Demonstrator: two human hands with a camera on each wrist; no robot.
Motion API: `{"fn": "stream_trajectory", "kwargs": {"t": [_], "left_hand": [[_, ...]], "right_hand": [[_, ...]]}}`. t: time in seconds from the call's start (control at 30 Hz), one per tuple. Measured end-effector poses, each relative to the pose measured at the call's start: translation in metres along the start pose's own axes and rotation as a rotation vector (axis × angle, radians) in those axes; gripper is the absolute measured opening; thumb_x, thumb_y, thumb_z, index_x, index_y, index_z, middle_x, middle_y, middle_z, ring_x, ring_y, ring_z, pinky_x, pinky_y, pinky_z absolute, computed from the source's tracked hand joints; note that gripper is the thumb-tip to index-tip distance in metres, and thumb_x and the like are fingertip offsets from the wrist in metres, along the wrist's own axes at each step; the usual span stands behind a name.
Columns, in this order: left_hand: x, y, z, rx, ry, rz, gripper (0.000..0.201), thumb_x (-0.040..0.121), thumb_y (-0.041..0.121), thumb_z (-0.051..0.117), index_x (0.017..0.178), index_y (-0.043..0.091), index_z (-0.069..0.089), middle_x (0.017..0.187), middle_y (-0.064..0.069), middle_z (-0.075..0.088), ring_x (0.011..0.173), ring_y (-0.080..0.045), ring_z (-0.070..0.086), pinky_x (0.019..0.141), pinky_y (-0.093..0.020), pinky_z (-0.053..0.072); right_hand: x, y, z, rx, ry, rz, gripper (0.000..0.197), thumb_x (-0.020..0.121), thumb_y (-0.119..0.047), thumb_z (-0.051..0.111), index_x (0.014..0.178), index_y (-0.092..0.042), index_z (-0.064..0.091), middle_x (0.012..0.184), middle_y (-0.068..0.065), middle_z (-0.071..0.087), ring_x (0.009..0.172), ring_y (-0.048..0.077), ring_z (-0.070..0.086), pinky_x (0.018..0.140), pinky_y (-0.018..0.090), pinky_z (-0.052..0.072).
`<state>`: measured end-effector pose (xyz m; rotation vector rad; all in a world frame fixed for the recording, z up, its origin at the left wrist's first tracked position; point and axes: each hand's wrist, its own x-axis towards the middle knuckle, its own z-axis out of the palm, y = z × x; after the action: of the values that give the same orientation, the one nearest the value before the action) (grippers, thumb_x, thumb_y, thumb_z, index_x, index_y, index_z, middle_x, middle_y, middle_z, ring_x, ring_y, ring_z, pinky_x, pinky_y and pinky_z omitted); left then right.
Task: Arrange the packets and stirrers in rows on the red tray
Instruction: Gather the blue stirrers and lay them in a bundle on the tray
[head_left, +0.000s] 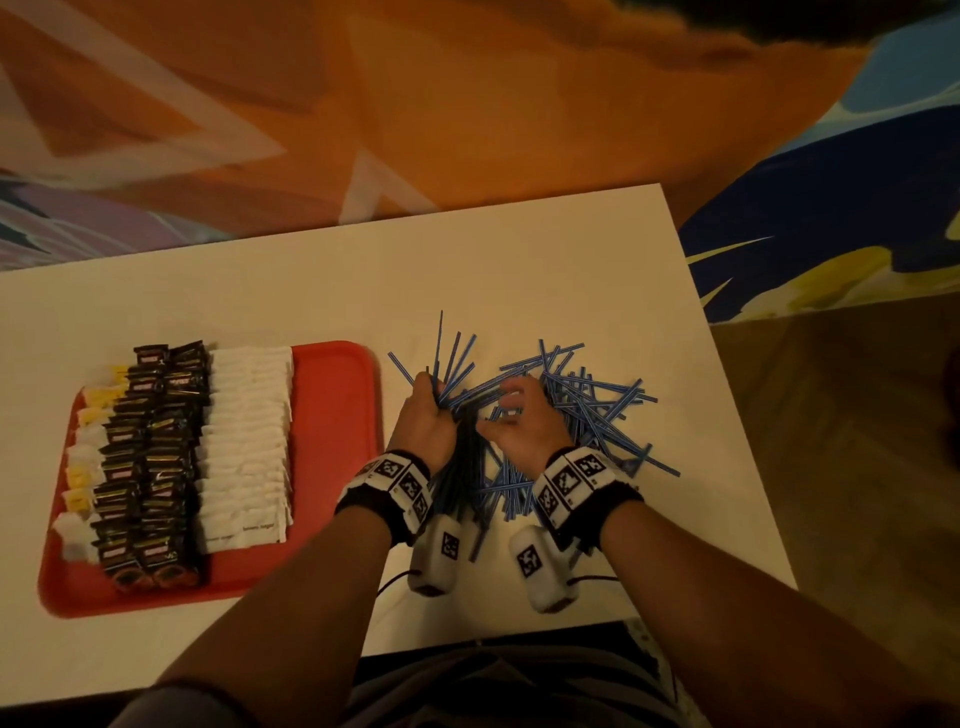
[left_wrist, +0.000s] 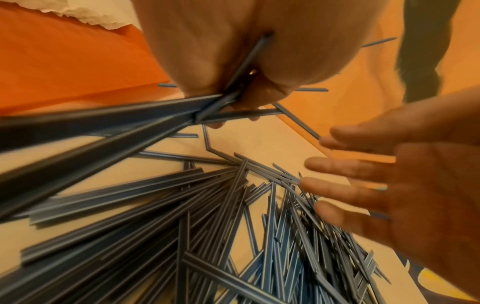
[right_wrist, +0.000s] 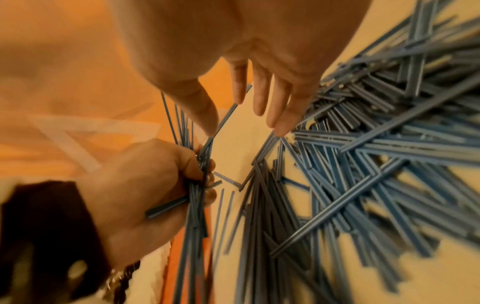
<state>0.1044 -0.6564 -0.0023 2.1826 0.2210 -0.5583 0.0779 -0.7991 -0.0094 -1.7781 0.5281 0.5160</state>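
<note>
The red tray lies at the left of the white table. On it stand rows of black packets, white packets and, at the far left, yellow and white packets; its right strip is bare. Right of the tray lies a loose pile of blue stirrers. My left hand grips a bundle of stirrers that fans out above and below the fist. My right hand hovers over the pile with straight, spread fingers, the thumb beside one stirrer.
The white table ends just beyond the pile on the right and at my body in front. An orange patterned surface lies past the far edge. Bare tabletop shows behind the tray and the pile.
</note>
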Motion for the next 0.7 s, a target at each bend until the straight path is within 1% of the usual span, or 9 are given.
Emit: {"fn": "stream_trajectory", "kwargs": {"t": [0.07, 0.13, 0.27, 0.33, 0.43, 0.53, 0.57, 0.6, 0.7], "left_hand": [[0.002, 0.0, 0.002, -0.018, -0.03, 0.01, 0.015, 0.095, -0.001, 0.042, 0.103, 0.012, 0.04, 0.083, -0.003, 0.054, 0.07, -0.016, 0.05, 0.057, -0.029, 0.035], [0.004, 0.0, 0.004, -0.043, -0.067, 0.039, 0.008, 0.098, 0.006, 0.046, 0.105, 0.007, 0.043, 0.087, -0.005, 0.057, 0.075, -0.021, 0.053, 0.061, -0.031, 0.04], [0.006, 0.0, 0.009, 0.007, -0.166, 0.096, 0.019, 0.1, 0.006, 0.039, 0.119, 0.004, 0.043, 0.102, -0.007, 0.061, 0.095, -0.029, 0.061, 0.074, -0.037, 0.048], [0.003, 0.006, 0.013, 0.059, -0.219, 0.146, 0.034, 0.101, 0.007, 0.04, 0.134, 0.011, 0.041, 0.122, -0.008, 0.062, 0.11, -0.026, 0.061, 0.086, -0.033, 0.049], [0.0, 0.014, 0.018, 0.123, -0.262, 0.17, 0.057, 0.101, 0.004, 0.042, 0.153, 0.01, 0.02, 0.14, -0.014, 0.053, 0.118, -0.03, 0.058, 0.085, -0.029, 0.043], [0.003, 0.015, 0.021, 0.128, -0.256, 0.165, 0.061, 0.1, 0.004, 0.043, 0.154, 0.008, 0.014, 0.148, -0.018, 0.045, 0.127, -0.033, 0.052, 0.091, -0.029, 0.043], [0.003, 0.015, 0.021, 0.108, -0.25, 0.186, 0.058, 0.1, 0.002, 0.042, 0.153, 0.007, 0.018, 0.145, -0.017, 0.048, 0.125, -0.032, 0.053, 0.089, -0.026, 0.042], [0.002, 0.015, 0.021, 0.082, -0.245, 0.202, 0.055, 0.1, 0.0, 0.042, 0.151, 0.008, 0.021, 0.139, -0.015, 0.052, 0.121, -0.031, 0.055, 0.087, -0.025, 0.041], [0.001, 0.018, 0.024, 0.001, -0.246, 0.229, 0.056, 0.097, -0.003, 0.041, 0.149, 0.01, 0.026, 0.122, -0.009, 0.057, 0.107, -0.028, 0.059, 0.079, -0.024, 0.041]], "right_hand": [[0.005, 0.0, 0.005, 0.199, -0.005, 0.089, 0.056, 0.082, -0.026, 0.077, 0.126, -0.024, 0.042, 0.124, 0.001, 0.057, 0.108, 0.021, 0.059, 0.094, 0.04, 0.052], [0.01, -0.003, 0.009, 0.399, -0.04, 0.126, 0.065, 0.082, -0.025, 0.078, 0.133, -0.023, 0.038, 0.129, 0.004, 0.057, 0.113, 0.023, 0.059, 0.096, 0.045, 0.052], [0.021, -0.015, 0.013, 0.471, -0.13, 0.148, 0.093, 0.069, -0.034, 0.087, 0.141, -0.035, 0.028, 0.133, 0.006, 0.052, 0.119, 0.028, 0.055, 0.098, 0.054, 0.049], [0.026, -0.022, 0.011, 0.49, -0.079, 0.161, 0.089, 0.076, -0.028, 0.083, 0.143, -0.03, 0.025, 0.123, 0.008, 0.058, 0.111, 0.028, 0.06, 0.098, 0.052, 0.049], [0.036, -0.032, 0.009, 0.47, 0.022, 0.179, 0.076, 0.08, -0.028, 0.079, 0.138, -0.024, 0.029, 0.104, 0.002, 0.06, 0.102, 0.026, 0.061, 0.097, 0.05, 0.051], [0.051, -0.029, 0.014, 0.487, 0.04, 0.232, 0.09, 0.053, -0.048, 0.084, 0.129, -0.029, 0.04, 0.116, 0.01, 0.063, 0.102, 0.032, 0.066, 0.089, 0.053, 0.054], [0.061, -0.019, 0.016, 0.493, 0.041, 0.234, 0.085, 0.046, -0.051, 0.081, 0.12, -0.031, 0.046, 0.115, 0.013, 0.064, 0.1, 0.034, 0.067, 0.087, 0.054, 0.055], [0.072, -0.01, 0.018, 0.505, 0.039, 0.225, 0.071, 0.047, -0.049, 0.079, 0.11, -0.033, 0.049, 0.112, 0.015, 0.064, 0.097, 0.036, 0.068, 0.085, 0.055, 0.055], [0.059, -0.026, 0.01, 0.546, 0.066, 0.178, 0.025, 0.082, -0.022, 0.066, 0.099, -0.026, 0.048, 0.105, 0.025, 0.066, 0.093, 0.042, 0.069, 0.085, 0.059, 0.054]]}}
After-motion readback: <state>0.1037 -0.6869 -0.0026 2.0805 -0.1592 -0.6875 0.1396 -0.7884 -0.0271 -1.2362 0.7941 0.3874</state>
